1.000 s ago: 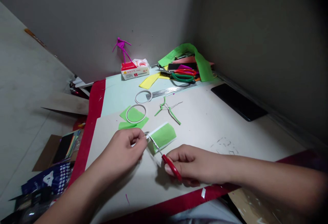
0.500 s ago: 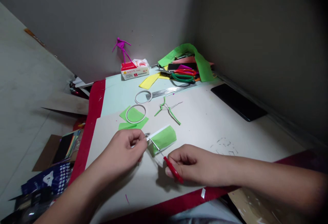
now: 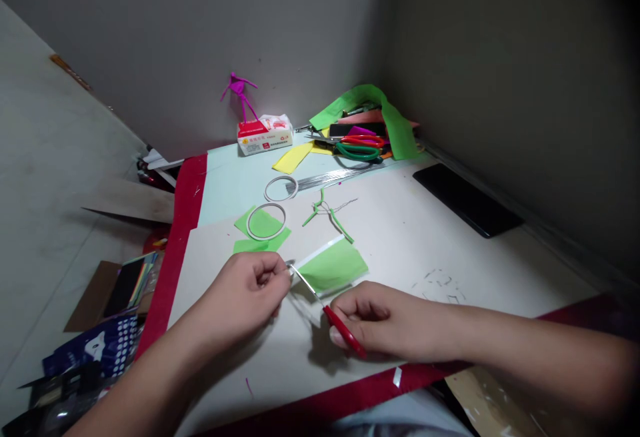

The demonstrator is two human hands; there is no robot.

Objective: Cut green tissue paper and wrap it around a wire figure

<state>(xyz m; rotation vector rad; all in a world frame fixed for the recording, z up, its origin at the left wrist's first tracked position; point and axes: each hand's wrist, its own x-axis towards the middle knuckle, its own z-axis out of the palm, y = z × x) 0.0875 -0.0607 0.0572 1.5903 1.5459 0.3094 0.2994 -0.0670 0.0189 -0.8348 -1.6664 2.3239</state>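
Observation:
My right hand [image 3: 367, 320] is closed round the red handles of a pair of scissors [image 3: 345, 332], whose blades point up and left. The blade tips are at the fingertips of my left hand [image 3: 263, 284], which is pinched at the left end of a green paper piece with a white edge; what exactly lies between the fingers is hidden. The green paper piece [image 3: 335, 267] extends to the right, beyond the blades. Just behind it lies a wire figure partly wrapped in green [image 3: 341, 225]. Two white tape rings [image 3: 266, 238] [image 3: 281, 198] are behind my left hand, one over green scraps [image 3: 253, 246].
A black phone [image 3: 467, 200] lies at the right. At the back are a magenta figure [image 3: 240, 90] on a small box [image 3: 265, 142], thin wires [image 3: 330, 178], yellow strips [image 3: 293, 157], green-handled scissors [image 3: 357, 151] and a long green strip [image 3: 397, 130]. Walls stand behind.
The green paper has swung out to the right and looks longer and flatter. My right hand and the scissors have shifted slightly right; my left hand has barely moved.

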